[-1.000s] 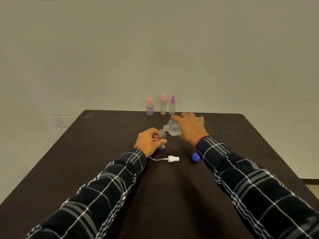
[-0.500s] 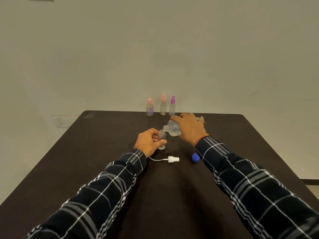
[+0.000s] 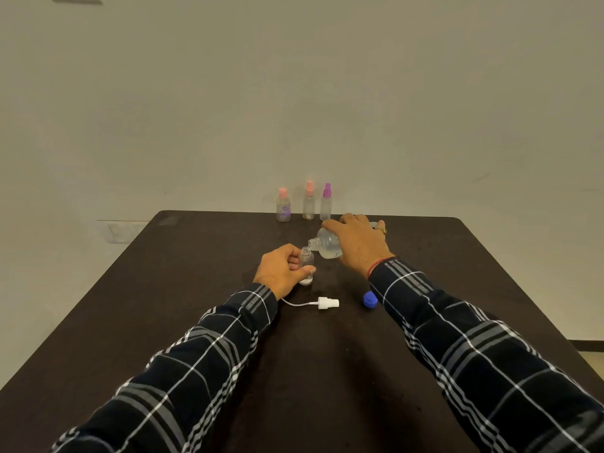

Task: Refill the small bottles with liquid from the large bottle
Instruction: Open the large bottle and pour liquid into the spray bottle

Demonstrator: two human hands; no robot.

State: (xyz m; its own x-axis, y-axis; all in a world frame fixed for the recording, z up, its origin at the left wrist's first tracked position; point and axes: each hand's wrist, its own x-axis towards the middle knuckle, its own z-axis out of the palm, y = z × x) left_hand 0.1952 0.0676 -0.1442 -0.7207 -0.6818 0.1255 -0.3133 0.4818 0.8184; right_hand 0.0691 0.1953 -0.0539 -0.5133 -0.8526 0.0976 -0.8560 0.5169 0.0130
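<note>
My left hand (image 3: 281,271) grips a small clear bottle (image 3: 307,260) that stands upright and uncapped on the dark table (image 3: 183,289). My right hand (image 3: 358,245) holds the large clear bottle (image 3: 327,246) tipped to the left, its neck right over the small bottle's mouth. A thin stream of liquid seems to run between them. The small bottle's white spray top (image 3: 327,303) with its tube lies on the table in front of my left hand. The blue cap (image 3: 370,300) lies beside my right wrist.
Three small spray bottles stand at the table's far edge against the wall: one with a pink top (image 3: 283,209), one with an orange top (image 3: 308,204), one with a purple top (image 3: 326,206). A wall socket (image 3: 121,233) sits left of the table.
</note>
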